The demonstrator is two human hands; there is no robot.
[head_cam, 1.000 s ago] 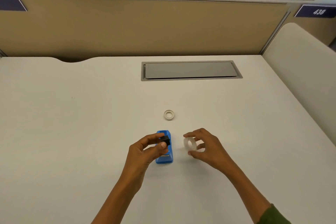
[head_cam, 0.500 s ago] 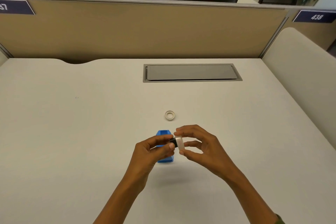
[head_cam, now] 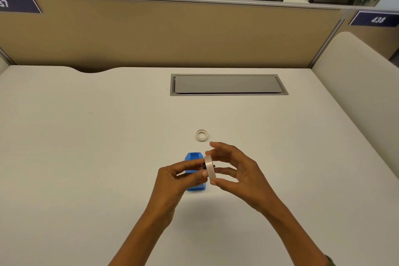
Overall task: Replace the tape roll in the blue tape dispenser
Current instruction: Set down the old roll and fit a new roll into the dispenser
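Observation:
The blue tape dispenser [head_cam: 192,157] lies on the white desk, partly hidden behind my left hand. Above it both hands meet. My right hand [head_cam: 234,174] pinches a clear tape roll [head_cam: 210,168] held edge-on between thumb and fingers. My left hand [head_cam: 180,179] grips a small black spindle [head_cam: 204,166] that sits in the roll's centre; only its tips show on either side. A second, thin tape ring [head_cam: 201,135] lies flat on the desk just beyond the dispenser.
A grey cable-tray lid [head_cam: 227,84] is set into the desk further back. A tan partition [head_cam: 172,34] closes the far edge, and a cream panel [head_cam: 358,84] bounds the right side.
My hands came together from apart. The roll in my right hand has gone onto the black spindle held in my left, above the dispenser.

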